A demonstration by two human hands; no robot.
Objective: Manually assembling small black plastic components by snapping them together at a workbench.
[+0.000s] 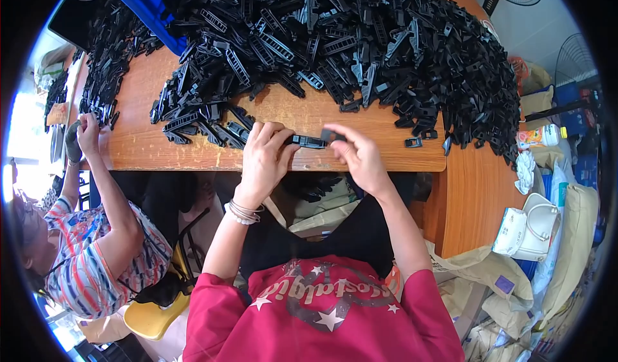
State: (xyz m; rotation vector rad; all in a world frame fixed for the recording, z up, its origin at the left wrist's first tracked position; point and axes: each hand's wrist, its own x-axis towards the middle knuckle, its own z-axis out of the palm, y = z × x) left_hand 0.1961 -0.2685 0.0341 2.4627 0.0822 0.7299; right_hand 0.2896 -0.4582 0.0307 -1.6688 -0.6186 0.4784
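Note:
Just above the table's front edge, my left hand (265,154) pinches a long, narrow black plastic part (308,142) with a slotted body. It lies nearly level and points to the right. At its right end my right hand (362,159) grips a small black plastic piece (329,134) between thumb and forefinger. The two pieces meet or overlap there; whether they are joined I cannot tell. Beyond my hands spreads a large heap of similar long black parts (277,46). Smaller black pieces (476,82) are heaped on the right.
The wooden table (290,107) has a worn front edge. A blue bin (145,11) tips over the heap at the far left. To my left a co-worker (106,252) sits handling parts. On the right are a white handbag (537,227), a bottle (544,136) and brown sacks (566,252).

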